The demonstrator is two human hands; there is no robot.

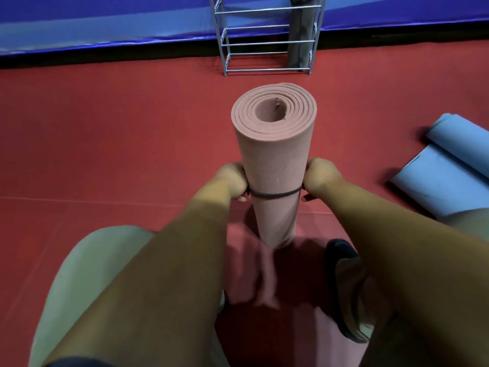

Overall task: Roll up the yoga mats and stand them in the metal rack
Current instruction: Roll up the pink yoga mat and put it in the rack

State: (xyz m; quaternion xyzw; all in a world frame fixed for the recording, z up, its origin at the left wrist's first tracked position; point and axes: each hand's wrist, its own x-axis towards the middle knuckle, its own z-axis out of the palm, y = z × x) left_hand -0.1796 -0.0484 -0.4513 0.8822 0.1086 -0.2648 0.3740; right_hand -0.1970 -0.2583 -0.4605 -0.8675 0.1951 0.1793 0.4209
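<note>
A rolled pink yoga mat (pixel 272 154) stands upright on the red floor in front of me, its spiral end facing up. A dark elastic band (pixel 274 195) circles the roll about halfway down. My left hand (pixel 232 181) pinches the band at the roll's left side, and my right hand (pixel 318 178) pinches it at the right side. The metal rack (pixel 264 43) stands at the far edge of the floor, with a grey rolled mat (pixel 300 35) upright in its right part.
A light blue mat (pixel 455 165), partly rolled, lies on the floor at the right. A blue padded wall (pixel 105 22) runs along the back. My knees and a dark shoe (pixel 341 260) are close below the pink roll.
</note>
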